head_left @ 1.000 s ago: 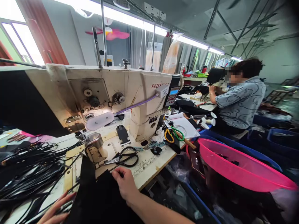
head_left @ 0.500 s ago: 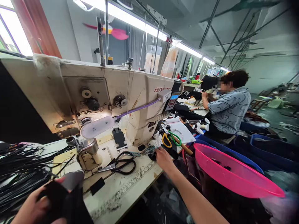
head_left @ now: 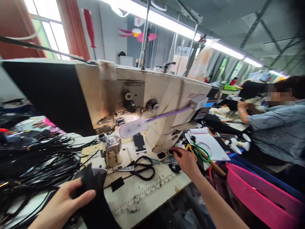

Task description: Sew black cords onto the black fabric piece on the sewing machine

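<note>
Left hand [head_left: 62, 206] has its grip closed on a black fabric piece [head_left: 94, 194], thumb on top, at the table's [head_left: 152, 190] front-left edge. Right hand [head_left: 187, 160] is near the right edge, at the sewing machine's [head_left: 166, 95] base. Fingers are curled, can't tell if that grip holds anything. Black scissors [head_left: 140, 167] lie between them.

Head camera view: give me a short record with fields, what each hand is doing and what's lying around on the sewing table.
Left hand: grips a black fabric piece at the near table edge
Right hand: stretched out to small items at the foot of the sewing machine; grasp unclear
Between the hands: black scissors flat on the table
Left side: tangle of black cords
Right side: pink basin; a co-worker seated at the next station
</note>
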`<state>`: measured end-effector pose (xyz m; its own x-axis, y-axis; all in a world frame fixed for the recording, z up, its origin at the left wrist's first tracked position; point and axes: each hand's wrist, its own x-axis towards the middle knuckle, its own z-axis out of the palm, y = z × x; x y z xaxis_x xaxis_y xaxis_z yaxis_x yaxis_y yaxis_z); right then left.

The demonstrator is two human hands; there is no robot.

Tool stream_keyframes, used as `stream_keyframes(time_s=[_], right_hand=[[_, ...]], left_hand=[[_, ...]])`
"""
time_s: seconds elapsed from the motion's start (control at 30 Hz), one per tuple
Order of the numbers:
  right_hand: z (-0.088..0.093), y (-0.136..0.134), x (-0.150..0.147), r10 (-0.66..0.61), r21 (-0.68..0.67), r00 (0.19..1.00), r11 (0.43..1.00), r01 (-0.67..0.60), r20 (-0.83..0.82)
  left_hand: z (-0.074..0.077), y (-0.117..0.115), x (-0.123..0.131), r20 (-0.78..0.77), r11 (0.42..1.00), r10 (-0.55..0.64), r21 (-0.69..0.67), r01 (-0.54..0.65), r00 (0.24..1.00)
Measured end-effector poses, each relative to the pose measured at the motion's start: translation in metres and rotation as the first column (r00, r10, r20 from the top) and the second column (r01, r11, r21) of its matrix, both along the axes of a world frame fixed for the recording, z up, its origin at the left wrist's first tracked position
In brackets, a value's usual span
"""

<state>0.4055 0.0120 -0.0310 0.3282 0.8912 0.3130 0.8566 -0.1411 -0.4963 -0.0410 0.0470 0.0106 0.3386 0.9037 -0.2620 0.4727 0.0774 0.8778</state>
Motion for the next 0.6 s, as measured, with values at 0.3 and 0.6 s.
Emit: stream_keyframes(time_s=[0.3,0.6], right_hand=[[0.075,0.002,-0.182,0.712,0.091,0.523,0.628,-0.773,-0.468],[0.053,0.04,-0.226,0.81,-0.187,0.434,0.392,-0.901,-0.395]], left_hand=[[0.026,-0.021,0.027,0.203,0.992,-0.128,0.039,0.122,0.971],[-0.01,-0.014,0.024,-0.264,0.926,-0.043,0.35,0.138,0.964]])
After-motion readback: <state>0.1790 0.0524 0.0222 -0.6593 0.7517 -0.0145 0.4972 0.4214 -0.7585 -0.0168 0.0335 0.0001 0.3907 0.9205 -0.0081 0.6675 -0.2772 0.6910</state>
